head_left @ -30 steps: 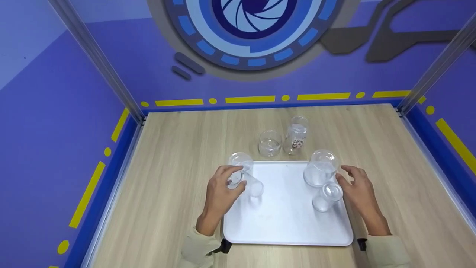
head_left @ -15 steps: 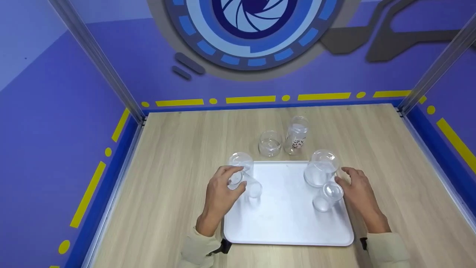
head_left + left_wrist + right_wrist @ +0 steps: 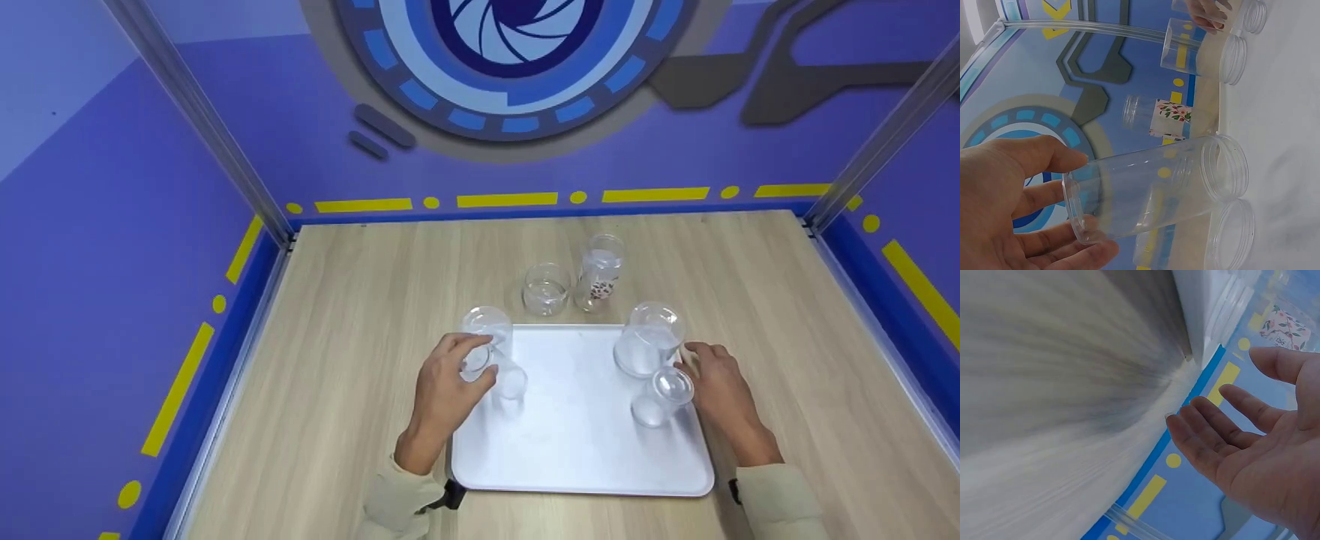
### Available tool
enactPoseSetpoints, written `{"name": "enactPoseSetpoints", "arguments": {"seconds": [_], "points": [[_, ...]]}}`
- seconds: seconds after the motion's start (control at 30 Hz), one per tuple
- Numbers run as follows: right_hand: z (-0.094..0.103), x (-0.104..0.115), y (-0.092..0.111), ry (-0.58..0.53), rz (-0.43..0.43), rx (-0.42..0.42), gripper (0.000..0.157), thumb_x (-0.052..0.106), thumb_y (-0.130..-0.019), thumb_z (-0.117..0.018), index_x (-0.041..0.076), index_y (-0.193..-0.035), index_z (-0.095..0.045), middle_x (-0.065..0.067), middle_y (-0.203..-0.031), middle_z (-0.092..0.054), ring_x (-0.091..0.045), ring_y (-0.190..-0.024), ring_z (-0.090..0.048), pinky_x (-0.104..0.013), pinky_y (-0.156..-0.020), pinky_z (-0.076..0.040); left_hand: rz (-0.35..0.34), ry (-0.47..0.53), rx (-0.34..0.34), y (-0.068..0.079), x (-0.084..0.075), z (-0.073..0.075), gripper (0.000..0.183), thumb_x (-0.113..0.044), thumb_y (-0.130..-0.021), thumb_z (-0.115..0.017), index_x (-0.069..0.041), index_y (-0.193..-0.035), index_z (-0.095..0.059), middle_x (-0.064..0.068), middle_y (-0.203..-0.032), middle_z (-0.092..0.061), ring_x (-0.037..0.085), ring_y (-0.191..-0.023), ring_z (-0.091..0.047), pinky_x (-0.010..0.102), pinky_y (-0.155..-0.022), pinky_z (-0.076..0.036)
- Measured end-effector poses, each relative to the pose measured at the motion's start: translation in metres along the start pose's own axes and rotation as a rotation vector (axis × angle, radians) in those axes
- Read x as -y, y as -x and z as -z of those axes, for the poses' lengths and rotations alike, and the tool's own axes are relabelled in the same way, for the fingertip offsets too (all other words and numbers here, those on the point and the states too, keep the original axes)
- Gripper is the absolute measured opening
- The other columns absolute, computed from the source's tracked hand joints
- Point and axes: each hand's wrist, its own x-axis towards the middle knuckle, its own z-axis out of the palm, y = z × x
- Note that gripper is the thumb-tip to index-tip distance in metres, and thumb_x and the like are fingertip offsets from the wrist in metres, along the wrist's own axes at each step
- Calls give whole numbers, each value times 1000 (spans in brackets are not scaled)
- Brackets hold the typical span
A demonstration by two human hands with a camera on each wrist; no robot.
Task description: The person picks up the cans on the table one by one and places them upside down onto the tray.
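My left hand [image 3: 444, 390] holds a tall clear jar [image 3: 1145, 191] round its base, thumb on one side and fingers on the other. The jar is upside down, its threaded mouth at the white tray [image 3: 577, 450]; I cannot tell whether it touches. Another clear jar [image 3: 487, 321] stands just behind it at the tray's far left corner. My right hand [image 3: 726, 390] is beside the tray's right edge with relaxed fingers, holding nothing in the right wrist view. Closest to it are a wide clear jar [image 3: 642, 352] and a smaller clear jar [image 3: 652, 409], both on the tray.
Behind the tray on the wooden table [image 3: 360, 300] stand a short clear jar [image 3: 546, 291] and a tall clear jar [image 3: 600, 274] with a flower-patterned label. Blue printed walls [image 3: 247, 150] enclose the table at the back and sides.
My right hand has moved slightly left and nearer to the small jar. The mouth end of the jar in my left hand has shifted a little left; the left hand has hardly moved.
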Motion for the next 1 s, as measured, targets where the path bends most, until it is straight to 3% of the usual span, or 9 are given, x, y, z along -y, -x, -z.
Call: {"name": "enactPoseSetpoints", "arguments": {"seconds": [0.43, 0.67, 1.0], "points": [[-8, -10, 0, 124, 80, -21, 32, 7, -104, -61, -15, -127, -60, -41, -117, -58, -61, -108, -58, -73, -80, -51, -21, -10, -7, -1, 2, 1, 38, -7, -83, -88, -11, -120, -79, 6, -116, -70, 24, -108, -70, 45, -90, -58], [-10, -13, 1, 158, 141, -40, 31, 2, -95, -68, -16, -120, -62, -40, -111, -59, -59, -100, -59, -72, -75, -52, -15, -19, -1, -1, 2, 2, 38, -6, -82, -88, -10, -119, -80, 6, -116, -69, 26, -111, -70, 48, -98, -56], [-11, -15, 1, 228, 164, -37, 27, -2, -94, -66, -17, -116, -62, -40, -108, -57, -57, -97, -60, -70, -69, -53, -8, -60, 15, -1, 1, 1, 38, -8, -82, -88, -10, -119, -79, 7, -116, -69, 26, -111, -70, 47, -97, -57]]}}
